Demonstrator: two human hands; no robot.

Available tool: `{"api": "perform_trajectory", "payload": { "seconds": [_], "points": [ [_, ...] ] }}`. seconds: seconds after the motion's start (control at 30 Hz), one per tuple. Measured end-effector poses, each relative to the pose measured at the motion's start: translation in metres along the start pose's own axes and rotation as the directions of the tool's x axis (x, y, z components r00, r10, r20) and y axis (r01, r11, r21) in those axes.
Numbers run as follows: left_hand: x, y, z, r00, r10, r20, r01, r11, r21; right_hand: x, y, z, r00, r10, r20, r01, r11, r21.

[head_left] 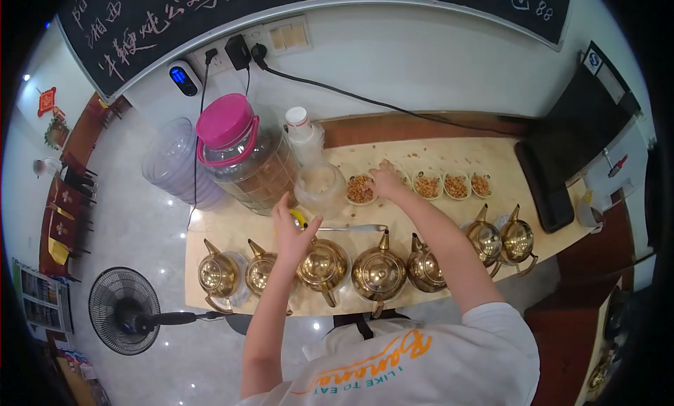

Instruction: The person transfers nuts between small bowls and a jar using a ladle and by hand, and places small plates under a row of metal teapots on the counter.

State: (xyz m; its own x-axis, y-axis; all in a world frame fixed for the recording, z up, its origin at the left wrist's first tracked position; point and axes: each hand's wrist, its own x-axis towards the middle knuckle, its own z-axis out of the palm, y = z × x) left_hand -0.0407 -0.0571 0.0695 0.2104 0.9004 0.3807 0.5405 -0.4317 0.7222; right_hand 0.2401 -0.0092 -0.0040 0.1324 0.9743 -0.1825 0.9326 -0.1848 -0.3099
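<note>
My left hand [292, 234] is raised with thumb and fingers apart, holding nothing. It is above the golden teapots, close to a round yellow object [299, 218]. My right hand [386, 181] reaches into a row of small bowls, its fingers curled at the rim of a small bowl [402, 175] that it mostly covers. Left of that hand is a bowl of peanut-like bits [360, 189]; to its right, similarly filled bowls include one [427, 186] beside it. A clear tub [319, 185] of pale contents stands between my hands.
Several golden teapots [379, 274] line the near table edge. A long metal utensil [351, 228] lies behind them. A large pink-lidded jar [246, 156], a white bottle [300, 123] and stacked clear containers [172, 160] stand left. A black screen [583, 125] is at right; a fan [125, 311] is lower left.
</note>
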Motion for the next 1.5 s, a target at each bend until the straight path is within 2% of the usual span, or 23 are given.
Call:
{"api": "perform_trajectory", "payload": {
  "seconds": [0.07, 0.13, 0.17, 0.27, 0.33, 0.47, 0.53, 0.67, 0.77, 0.87, 0.97, 1.07, 1.17, 1.27, 1.5],
  "points": [
    [0.008, -0.016, 0.015, 0.998, -0.060, 0.002, 0.059, 0.998, 0.015, 0.011, 0.006, 0.005, 0.998, 0.027, -0.058, -0.029, 0.999, -0.035],
    [0.011, -0.027, 0.025, 0.997, -0.071, -0.018, 0.072, 0.995, 0.067, 0.020, 0.006, 0.001, 0.997, 0.080, -0.010, -0.080, 0.991, -0.103],
    [0.010, -0.035, 0.028, 0.993, -0.109, -0.039, 0.110, 0.993, 0.031, 0.022, 0.005, 0.003, 0.994, 0.107, 0.023, -0.103, 0.985, -0.139],
    [0.004, -0.046, 0.025, 0.973, -0.226, -0.053, 0.223, 0.973, -0.055, 0.026, 0.013, 0.020, 0.999, 0.017, -0.042, -0.018, 0.999, -0.034],
    [0.000, -0.044, 0.019, 0.962, -0.274, -0.013, 0.272, 0.959, -0.086, 0.023, 0.014, 0.016, 0.999, 0.021, 0.035, -0.018, 0.997, -0.072],
    [0.012, -0.043, 0.027, 0.985, -0.165, 0.039, 0.167, 0.985, -0.038, 0.029, 0.015, 0.018, 0.983, 0.144, 0.115, -0.130, 0.984, -0.118],
    [0.018, -0.037, 0.036, 0.990, -0.133, 0.040, 0.133, 0.991, 0.011, 0.036, 0.016, 0.019, 0.981, 0.144, 0.133, -0.132, 0.986, -0.098],
    [0.023, -0.035, 0.047, 0.980, -0.188, 0.064, 0.187, 0.982, 0.022, 0.043, 0.017, 0.023, 0.978, 0.156, 0.135, -0.152, 0.988, -0.042],
    [0.022, -0.033, 0.055, 0.971, -0.231, 0.057, 0.231, 0.973, -0.002, 0.043, 0.015, 0.022, 0.981, 0.154, 0.119, -0.146, 0.987, -0.073],
    [0.021, -0.032, 0.063, 0.971, -0.235, 0.040, 0.236, 0.971, -0.030, 0.049, 0.020, 0.027, 0.990, 0.109, 0.095, -0.105, 0.993, -0.050],
    [0.020, -0.029, 0.065, 0.971, -0.236, 0.028, 0.236, 0.972, 0.004, 0.048, 0.023, 0.022, 0.998, 0.024, 0.054, -0.018, 0.994, -0.104],
    [0.027, -0.028, 0.065, 0.974, -0.228, 0.012, 0.227, 0.972, 0.063, 0.051, 0.031, 0.015, 0.998, -0.040, -0.056, 0.044, 0.996, 0.076],
    [0.031, -0.024, 0.068, 0.968, -0.250, -0.032, 0.252, 0.965, 0.069, 0.057, 0.033, 0.000, 0.985, -0.055, -0.166, 0.081, 0.985, 0.150],
    [0.034, -0.022, 0.069, 0.961, -0.272, -0.047, 0.275, 0.960, 0.054, 0.054, 0.030, -0.028, 0.960, -0.143, -0.243, 0.172, 0.980, 0.103],
    [0.034, -0.030, 0.072, 0.975, -0.208, -0.081, 0.211, 0.977, 0.034, 0.041, -0.003, -0.079, 0.934, -0.195, -0.300, 0.254, 0.952, 0.170]
  ]
}}
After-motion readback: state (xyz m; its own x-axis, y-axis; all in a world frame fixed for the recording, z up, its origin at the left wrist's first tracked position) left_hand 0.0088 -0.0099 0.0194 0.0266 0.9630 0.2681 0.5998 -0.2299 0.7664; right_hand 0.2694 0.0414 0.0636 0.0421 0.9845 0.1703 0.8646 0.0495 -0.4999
